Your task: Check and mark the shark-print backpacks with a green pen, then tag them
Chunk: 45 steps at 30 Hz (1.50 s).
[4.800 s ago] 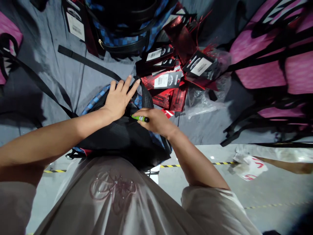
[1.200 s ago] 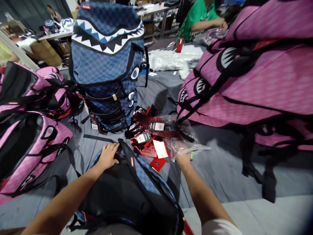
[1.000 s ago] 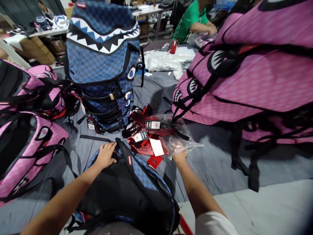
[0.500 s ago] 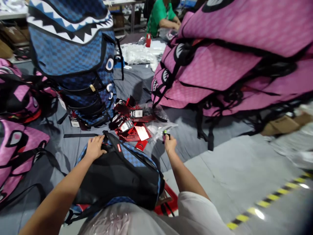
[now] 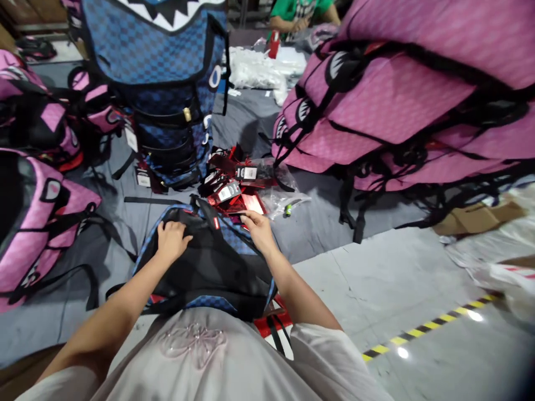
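Observation:
A blue checkered backpack (image 5: 209, 267) with a black back panel lies against my body on the grey cloth. My left hand (image 5: 170, 240) rests on its upper left part, fingers curled onto the fabric. My right hand (image 5: 259, 229) sits at the bag's top right edge, fingers pressed together beside the pile of red and black hang tags (image 5: 234, 186); I cannot make out what they pinch. A green marker (image 5: 288, 210) lies on the cloth right of my right hand, next to a clear plastic bag (image 5: 284, 196).
A tall blue shark-mouth backpack (image 5: 163, 83) stands behind the tags. Stacked pink backpacks (image 5: 401, 94) fill the right, more pink ones (image 5: 37, 184) the left. A person in green (image 5: 298, 11) works at the back. Cardboard (image 5: 476, 217) and yellow-black floor tape (image 5: 426, 328) lie at right.
My right hand has let go of the green marker, which now lies on the cloth, and moved back left to the backpack's top edge. The view tilted down.

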Each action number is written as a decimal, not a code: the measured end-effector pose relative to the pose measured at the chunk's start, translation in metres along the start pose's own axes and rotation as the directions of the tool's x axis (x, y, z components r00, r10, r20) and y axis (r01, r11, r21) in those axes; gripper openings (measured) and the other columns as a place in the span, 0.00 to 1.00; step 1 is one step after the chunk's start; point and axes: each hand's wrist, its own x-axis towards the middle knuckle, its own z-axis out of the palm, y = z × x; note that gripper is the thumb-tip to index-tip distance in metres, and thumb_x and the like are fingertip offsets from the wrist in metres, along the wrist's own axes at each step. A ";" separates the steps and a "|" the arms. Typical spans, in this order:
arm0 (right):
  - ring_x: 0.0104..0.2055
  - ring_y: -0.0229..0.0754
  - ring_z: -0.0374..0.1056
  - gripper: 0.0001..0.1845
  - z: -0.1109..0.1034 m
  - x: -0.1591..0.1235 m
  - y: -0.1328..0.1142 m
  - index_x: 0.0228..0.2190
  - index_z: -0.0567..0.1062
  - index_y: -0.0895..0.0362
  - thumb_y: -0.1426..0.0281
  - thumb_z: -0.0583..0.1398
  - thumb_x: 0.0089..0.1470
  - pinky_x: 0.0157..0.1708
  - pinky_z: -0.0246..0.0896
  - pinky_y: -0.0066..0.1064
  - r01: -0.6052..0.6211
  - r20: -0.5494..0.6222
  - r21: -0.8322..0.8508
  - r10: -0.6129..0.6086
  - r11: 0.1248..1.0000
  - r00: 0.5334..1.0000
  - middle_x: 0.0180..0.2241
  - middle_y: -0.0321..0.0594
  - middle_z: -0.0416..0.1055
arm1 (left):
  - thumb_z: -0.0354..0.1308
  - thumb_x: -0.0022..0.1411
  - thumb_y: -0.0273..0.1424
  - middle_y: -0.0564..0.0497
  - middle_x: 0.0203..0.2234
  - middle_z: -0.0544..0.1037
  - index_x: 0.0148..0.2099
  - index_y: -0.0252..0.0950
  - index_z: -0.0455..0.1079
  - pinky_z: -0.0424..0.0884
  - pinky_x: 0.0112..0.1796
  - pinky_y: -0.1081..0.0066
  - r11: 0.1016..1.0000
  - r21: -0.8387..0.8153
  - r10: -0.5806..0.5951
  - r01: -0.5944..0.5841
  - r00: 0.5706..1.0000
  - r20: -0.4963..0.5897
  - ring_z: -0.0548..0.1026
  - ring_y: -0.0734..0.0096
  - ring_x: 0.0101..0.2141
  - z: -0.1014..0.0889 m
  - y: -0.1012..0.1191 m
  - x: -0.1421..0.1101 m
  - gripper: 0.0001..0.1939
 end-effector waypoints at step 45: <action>0.50 0.43 0.75 0.16 0.215 0.073 -0.027 0.45 0.80 0.53 0.72 0.53 0.66 0.47 0.64 0.30 0.756 0.856 -0.516 0.214 0.402 0.470 0.47 0.43 0.81 | 0.55 0.70 0.46 0.38 0.57 0.75 0.69 0.33 0.57 0.70 0.52 0.62 0.828 -0.213 -0.508 0.519 0.855 0.108 0.76 0.53 0.55 0.023 -0.063 -0.052 0.33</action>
